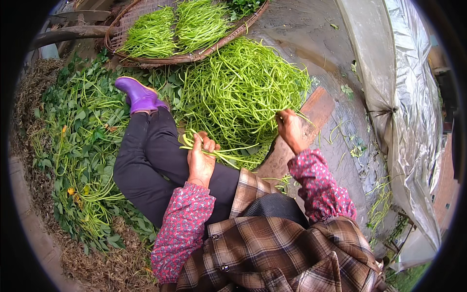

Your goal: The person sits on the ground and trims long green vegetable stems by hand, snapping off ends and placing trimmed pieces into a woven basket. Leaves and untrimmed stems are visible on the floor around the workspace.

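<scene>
My left hand [203, 157] is closed around a few green leaf stalks [233, 155], held above my dark trousers. To its right, my right hand [290, 127] is at the right edge of a large heap of loose green stalks [244, 84], its fingers pinched on a stalk. A round woven bamboo tray [199, 56] beyond the heap holds two neat bundles of stalks [149, 34] and some dark green leaves [244, 8].
Leafy vines [95, 146] cover the ground at the left, with dry plant litter [91, 266] around them. A wooden board [319, 109] lies beside the heap on wet ground. Plastic sheeting [397, 109] hangs at the right. Purple boots [138, 93] stand by the vines.
</scene>
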`<state>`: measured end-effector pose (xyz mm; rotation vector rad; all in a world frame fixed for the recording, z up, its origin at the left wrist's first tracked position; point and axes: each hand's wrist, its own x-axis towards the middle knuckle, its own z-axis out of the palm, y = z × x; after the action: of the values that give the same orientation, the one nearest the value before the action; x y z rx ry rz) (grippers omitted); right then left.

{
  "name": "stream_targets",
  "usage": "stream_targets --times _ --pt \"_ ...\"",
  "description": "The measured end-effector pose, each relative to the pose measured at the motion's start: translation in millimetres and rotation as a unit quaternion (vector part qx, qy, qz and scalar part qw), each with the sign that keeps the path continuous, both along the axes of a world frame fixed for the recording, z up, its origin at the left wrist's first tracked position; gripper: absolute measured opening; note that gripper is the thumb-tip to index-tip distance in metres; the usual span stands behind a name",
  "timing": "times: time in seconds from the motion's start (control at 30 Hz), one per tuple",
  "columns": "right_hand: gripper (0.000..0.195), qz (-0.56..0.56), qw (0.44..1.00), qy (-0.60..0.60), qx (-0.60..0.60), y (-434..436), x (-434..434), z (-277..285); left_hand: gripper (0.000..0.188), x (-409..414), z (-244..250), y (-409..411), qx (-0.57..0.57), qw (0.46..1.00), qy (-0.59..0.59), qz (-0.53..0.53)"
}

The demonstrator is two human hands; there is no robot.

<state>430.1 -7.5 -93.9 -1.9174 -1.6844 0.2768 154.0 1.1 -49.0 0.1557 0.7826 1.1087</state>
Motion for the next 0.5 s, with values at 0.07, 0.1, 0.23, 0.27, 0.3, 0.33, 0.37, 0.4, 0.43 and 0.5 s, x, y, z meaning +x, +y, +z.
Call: stream_targets --times 0.07,0.1,0.23,0.27,0.3,0.33,0.37,0.4,0.43,0.5 --pt "0.003 0.030 0.999 -0.043 0.006 6.4 9.0 -3.7 0.029 8.0 2.8 -8.0 -0.009 1.000 0.022 0.001" --pt "0.004 0.061 0.997 -0.048 -0.006 11.0 10.6 -6.7 0.029 12.0 4.0 -10.4 -0.017 1.000 0.019 0.007" --pt "0.009 0.149 0.987 -0.063 0.005 16.2 -3.3 -5.3 0.025 18.2 9.8 -13.7 -0.033 0.999 0.023 0.025" --pt "0.011 0.133 0.985 -0.109 -0.004 13.9 -13.1 -3.5 0.025 15.9 8.8 -14.2 -0.030 0.999 0.029 0.021" --pt "0.012 0.109 0.981 -0.160 -0.022 11.3 -13.5 -11.7 0.025 18.3 8.7 -14.6 -0.026 0.999 0.031 0.012" --pt "0.012 0.116 0.976 -0.182 -0.031 8.9 -8.5 -21.6 0.025 25.3 14.3 -15.0 -0.029 0.999 0.045 0.007" --pt "0.012 0.121 0.971 -0.204 -0.039 6.0 0.9 -29.7 0.025 31.9 15.6 -17.2 -0.042 0.998 0.052 -0.001" --pt "0.012 0.120 0.979 -0.161 -0.029 5.8 1.1 -25.4 0.026 33.1 17.5 -19.4 -0.037 0.997 0.072 -0.020" --pt "0.012 0.117 0.986 -0.119 -0.019 5.1 0.5 -21.7 0.026 35.1 19.1 -20.7 -0.032 0.994 0.091 -0.041" --pt "0.013 0.050 0.994 0.093 0.020 8.8 2.5 -11.6 0.027 40.4 14.2 -17.9 -0.037 0.993 0.100 -0.047"
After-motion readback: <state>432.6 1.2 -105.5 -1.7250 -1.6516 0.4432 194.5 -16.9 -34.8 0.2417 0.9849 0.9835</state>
